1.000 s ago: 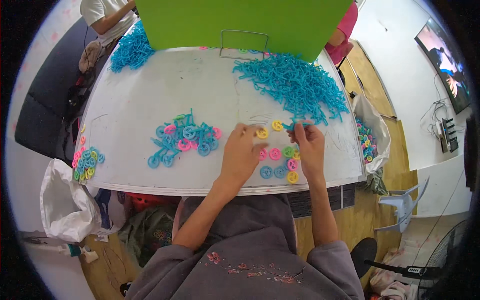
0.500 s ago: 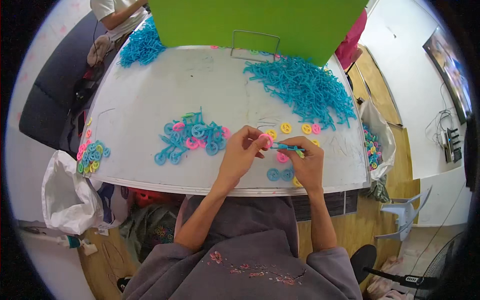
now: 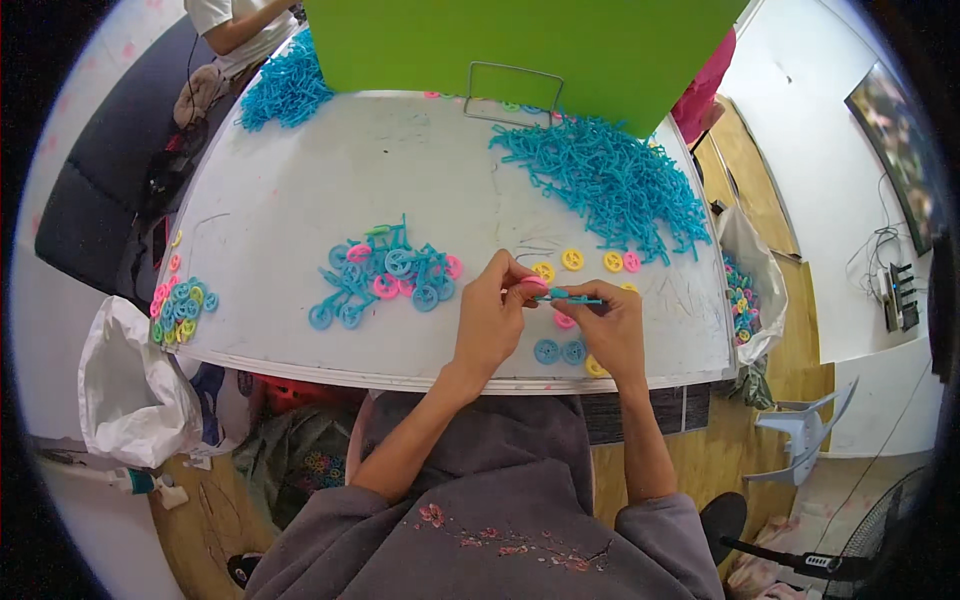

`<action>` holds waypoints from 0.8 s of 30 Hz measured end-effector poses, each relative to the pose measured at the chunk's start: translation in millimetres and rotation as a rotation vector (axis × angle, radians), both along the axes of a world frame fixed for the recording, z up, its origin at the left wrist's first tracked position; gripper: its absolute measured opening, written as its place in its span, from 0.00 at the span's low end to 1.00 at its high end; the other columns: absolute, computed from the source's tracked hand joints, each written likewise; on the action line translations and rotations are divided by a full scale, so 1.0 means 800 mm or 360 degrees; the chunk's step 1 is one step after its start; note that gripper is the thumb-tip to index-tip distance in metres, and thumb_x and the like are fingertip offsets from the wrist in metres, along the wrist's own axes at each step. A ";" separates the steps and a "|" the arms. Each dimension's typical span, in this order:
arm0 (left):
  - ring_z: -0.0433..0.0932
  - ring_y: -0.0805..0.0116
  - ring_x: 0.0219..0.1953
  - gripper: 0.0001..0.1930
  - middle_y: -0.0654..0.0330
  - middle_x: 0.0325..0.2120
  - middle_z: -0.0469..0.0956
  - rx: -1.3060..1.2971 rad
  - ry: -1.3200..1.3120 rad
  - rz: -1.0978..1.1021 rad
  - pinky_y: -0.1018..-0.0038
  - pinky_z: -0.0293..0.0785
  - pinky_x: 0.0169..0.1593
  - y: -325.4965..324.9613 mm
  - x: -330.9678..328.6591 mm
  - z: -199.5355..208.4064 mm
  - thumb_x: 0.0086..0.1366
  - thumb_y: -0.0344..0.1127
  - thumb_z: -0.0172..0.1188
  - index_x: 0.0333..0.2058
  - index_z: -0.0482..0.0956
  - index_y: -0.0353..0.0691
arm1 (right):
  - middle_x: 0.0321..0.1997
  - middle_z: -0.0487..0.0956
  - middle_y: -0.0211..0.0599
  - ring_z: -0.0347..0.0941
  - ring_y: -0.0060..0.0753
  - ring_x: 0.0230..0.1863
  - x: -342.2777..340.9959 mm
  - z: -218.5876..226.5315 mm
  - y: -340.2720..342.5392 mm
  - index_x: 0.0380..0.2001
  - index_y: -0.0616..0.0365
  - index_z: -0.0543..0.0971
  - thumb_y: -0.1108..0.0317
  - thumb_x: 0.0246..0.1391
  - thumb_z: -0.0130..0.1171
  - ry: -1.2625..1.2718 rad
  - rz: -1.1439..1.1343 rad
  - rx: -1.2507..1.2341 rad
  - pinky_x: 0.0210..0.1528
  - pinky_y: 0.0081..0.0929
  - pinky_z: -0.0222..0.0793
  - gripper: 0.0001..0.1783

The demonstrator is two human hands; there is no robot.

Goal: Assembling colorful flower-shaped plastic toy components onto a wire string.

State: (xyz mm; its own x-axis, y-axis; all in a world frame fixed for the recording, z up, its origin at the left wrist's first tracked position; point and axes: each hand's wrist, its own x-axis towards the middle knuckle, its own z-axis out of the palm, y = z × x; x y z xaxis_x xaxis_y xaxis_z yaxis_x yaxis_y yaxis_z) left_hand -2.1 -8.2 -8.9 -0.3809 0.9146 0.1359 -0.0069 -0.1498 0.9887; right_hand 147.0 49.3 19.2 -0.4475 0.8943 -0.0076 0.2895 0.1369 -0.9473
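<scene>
Between the thumb and fingers of my left hand (image 3: 490, 318) is a small pink spoked wheel (image 3: 535, 284), tilted nearly edge-on. My right hand (image 3: 613, 328) pinches a thin blue plastic frame piece (image 3: 578, 298), its end meeting the wheel; whether they are joined, I cannot tell. Around my hands lie loose wheels: a yellow wheel (image 3: 572, 260) beyond, a pink wheel (image 3: 564, 320) between them, a blue wheel (image 3: 546, 351) nearer the front edge. Left of my left hand sits a heap of blue pieces with wheels on them (image 3: 385, 275).
A big pile of blue frame pieces (image 3: 620, 185) covers the far right, another pile (image 3: 285, 92) the far left. A green board (image 3: 520, 50) and wire stand (image 3: 515, 92) stand behind. Loose wheels (image 3: 182, 308) line the left edge. White bags (image 3: 135, 395) flank the table; two other people are partly visible.
My hands have turned the pieces: the pink wheel has tipped from facing me to nearly edge-on. A light green bit by my right fingers is now out of sight.
</scene>
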 end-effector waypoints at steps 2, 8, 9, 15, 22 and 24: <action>0.78 0.72 0.33 0.03 0.58 0.29 0.77 0.0019 0.0076 0.0025 0.76 0.79 0.37 -0.002 0.004 0.001 0.66 0.26 0.54 0.33 0.71 0.32 | 0.27 0.82 0.35 0.75 0.19 0.27 0.000 0.001 0.002 0.34 0.66 0.82 0.75 0.48 0.64 -0.0038 -0.0008 0.0003 0.30 0.17 0.70 0.09; 0.78 0.73 0.35 0.07 0.58 0.32 0.78 0.0105 -0.0103 0.0052 0.76 0.78 0.39 -0.003 0.006 -0.009 0.66 0.29 0.55 0.40 0.78 0.33 | 0.28 0.82 0.33 0.75 0.18 0.29 -0.010 -0.006 -0.002 0.35 0.66 0.82 0.72 0.48 0.67 0.0108 -0.0132 0.0040 0.32 0.16 0.71 0.11; 0.78 0.73 0.35 0.08 0.58 0.33 0.79 0.0173 -0.0031 0.0081 0.77 0.78 0.39 -0.003 0.006 -0.008 0.67 0.28 0.54 0.42 0.79 0.35 | 0.28 0.82 0.33 0.75 0.18 0.30 -0.012 -0.007 -0.003 0.36 0.65 0.82 0.72 0.47 0.68 0.0182 -0.0133 0.0089 0.32 0.16 0.72 0.12; 0.79 0.72 0.33 0.12 0.57 0.31 0.80 0.0072 0.0111 0.0125 0.77 0.76 0.38 -0.009 0.002 0.010 0.66 0.23 0.50 0.45 0.80 0.37 | 0.28 0.82 0.32 0.74 0.16 0.28 -0.015 -0.013 -0.005 0.35 0.65 0.82 0.72 0.46 0.69 0.0204 -0.0149 0.0147 0.30 0.15 0.69 0.12; 0.81 0.69 0.28 0.11 0.54 0.27 0.81 0.0169 0.0293 0.0392 0.77 0.75 0.34 -0.006 0.009 0.010 0.62 0.18 0.49 0.38 0.80 0.33 | 0.26 0.81 0.30 0.66 0.09 0.22 -0.023 -0.014 -0.008 0.35 0.62 0.83 0.70 0.48 0.69 0.0241 -0.0205 -0.0098 0.21 0.11 0.54 0.11; 0.81 0.69 0.28 0.11 0.54 0.27 0.82 0.0201 0.0343 0.0410 0.77 0.75 0.34 -0.006 0.010 0.010 0.62 0.18 0.49 0.38 0.80 0.33 | 0.28 0.81 0.32 0.71 0.13 0.25 -0.026 -0.023 -0.006 0.37 0.64 0.81 0.68 0.51 0.67 0.0476 -0.0206 -0.0248 0.25 0.13 0.63 0.12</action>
